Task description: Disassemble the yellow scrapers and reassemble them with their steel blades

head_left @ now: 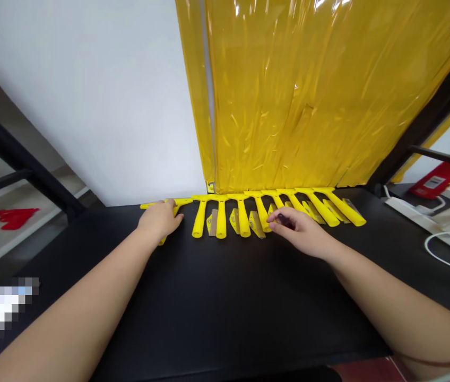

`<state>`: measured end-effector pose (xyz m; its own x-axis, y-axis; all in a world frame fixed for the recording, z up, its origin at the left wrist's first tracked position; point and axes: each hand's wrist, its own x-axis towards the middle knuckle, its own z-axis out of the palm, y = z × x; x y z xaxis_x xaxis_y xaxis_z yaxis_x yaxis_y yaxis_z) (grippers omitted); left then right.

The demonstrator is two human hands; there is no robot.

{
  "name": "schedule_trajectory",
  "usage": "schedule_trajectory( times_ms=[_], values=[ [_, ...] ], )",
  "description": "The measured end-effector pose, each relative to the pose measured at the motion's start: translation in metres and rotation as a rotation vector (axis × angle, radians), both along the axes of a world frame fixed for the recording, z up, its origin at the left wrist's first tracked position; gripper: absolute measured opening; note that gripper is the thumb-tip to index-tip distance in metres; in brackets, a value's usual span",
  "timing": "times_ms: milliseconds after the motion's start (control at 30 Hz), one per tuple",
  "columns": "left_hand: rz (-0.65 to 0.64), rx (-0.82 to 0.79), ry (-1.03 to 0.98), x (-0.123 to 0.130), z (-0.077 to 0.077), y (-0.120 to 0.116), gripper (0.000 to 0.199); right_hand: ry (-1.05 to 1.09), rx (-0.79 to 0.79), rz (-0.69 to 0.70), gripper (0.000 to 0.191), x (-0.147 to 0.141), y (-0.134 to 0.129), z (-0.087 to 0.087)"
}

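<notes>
My left hand (159, 218) is wrapped round a yellow T-shaped handle (183, 201) at the left end of a row of such handles. My right hand (294, 225) is closed round a small dark object (284, 220), over the middle of the row. Several yellow handles (221, 220) lie side by side along the back of the black table (228, 297), their grips toward me. Between them lie yellow pieces with flat metal blades (256, 225).
Yellow plastic film (288, 106) hangs behind the row, beside a white panel (101, 95). White power strips (427, 217) with cables and a red package (440, 172) are at the right. Left, a red object (15, 217) lies on a shelf.
</notes>
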<state>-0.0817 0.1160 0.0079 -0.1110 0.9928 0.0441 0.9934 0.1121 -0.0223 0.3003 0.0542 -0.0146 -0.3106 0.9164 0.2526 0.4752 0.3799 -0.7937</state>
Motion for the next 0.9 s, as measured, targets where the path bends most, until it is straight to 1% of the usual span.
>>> schedule_trajectory(
  times_ms=[100, 167, 267, 333, 367, 400, 467, 500, 533, 600, 633, 700, 800, 900],
  values=[
    [0.017, -0.025, 0.018, -0.004, -0.004, 0.003, 0.051, -0.01, 0.057, 0.004, 0.02, 0.0, 0.002, -0.001],
    [0.035, -0.031, 0.024, -0.005, 0.001, 0.003, 0.051, -0.01, 0.07, 0.003, 0.02, 0.001, 0.003, -0.002],
    [0.072, -0.014, 0.041, -0.004, 0.018, -0.001, 0.051, -0.004, 0.116, -0.016, 0.021, 0.003, 0.006, -0.003],
    [0.089, 0.016, 0.058, 0.001, 0.033, -0.01, 0.056, 0.005, 0.17, -0.044, 0.024, 0.005, 0.008, -0.003],
    [0.07, 0.036, 0.066, 0.005, 0.041, -0.016, 0.058, 0.016, 0.191, -0.06, 0.025, 0.005, 0.009, -0.003],
    [0.023, 0.052, 0.058, 0.009, 0.048, -0.023, 0.059, 0.031, 0.205, -0.074, 0.026, 0.006, 0.009, -0.002],
    [-0.167, 0.032, 0.0, 0.022, 0.061, -0.04, 0.059, 0.062, 0.213, -0.092, 0.028, 0.006, 0.008, -0.001],
    [-0.305, 0.003, -0.047, 0.03, 0.065, -0.049, 0.057, 0.09, 0.211, -0.097, 0.029, 0.005, 0.007, 0.0],
    [-0.47, -0.03, -0.096, 0.038, 0.068, -0.059, 0.053, 0.135, 0.208, -0.098, 0.029, 0.004, 0.006, 0.001],
    [-0.792, -0.108, -0.206, 0.055, 0.07, -0.077, 0.048, 0.278, 0.201, -0.097, 0.028, 0.0, 0.002, 0.002],
    [-0.919, -0.131, -0.255, 0.063, 0.068, -0.085, 0.047, 0.364, 0.201, -0.097, 0.027, -0.001, 0.0, 0.003],
    [-1.062, -0.191, -0.306, 0.078, 0.059, -0.096, 0.054, 0.516, 0.209, -0.097, 0.027, -0.005, -0.004, 0.005],
    [-1.168, -0.243, -0.295, 0.093, 0.037, -0.102, 0.062, 0.636, 0.223, -0.089, 0.027, -0.009, -0.01, 0.007],
    [-1.243, -0.256, -0.257, 0.101, 0.015, -0.1, 0.06, 0.648, 0.227, -0.04, 0.026, -0.015, -0.016, 0.006]
  ],
)
